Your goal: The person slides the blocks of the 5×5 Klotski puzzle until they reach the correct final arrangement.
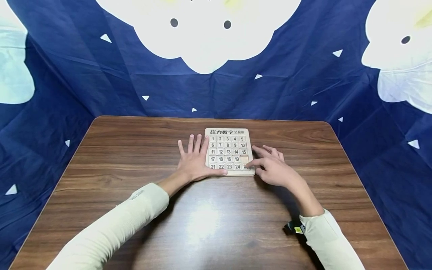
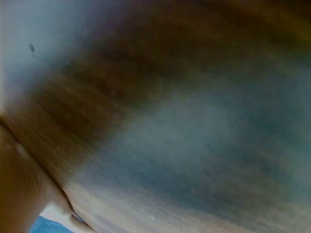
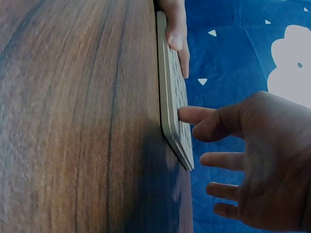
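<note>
A pale number sliding puzzle point(image 1: 233, 173) lies flat on the wooden table, its numbered tiles in rows. The bare slot point(image 1: 244, 159) is at the right end of the fourth row, after 17, 18, 16 and 19. My left hand point(image 1: 194, 163) is spread against the board's left side, its thumb along the bottom edge. With an extended index finger, my right hand point(image 1: 273, 167) touches the lower-right tile, whose number is partly covered. The right wrist view shows that hand point(image 3: 272, 160) beside the board point(image 3: 170, 107), other fingers apart from it. The left wrist view is mostly blurred tabletop.
The brown wooden table point(image 1: 135, 150) extends around the board, with rounded far corners. Blue fabric point(image 1: 111, 86) with white cloud shapes hangs behind and along both sides. A small dark device point(image 1: 291, 228) is at the right wrist.
</note>
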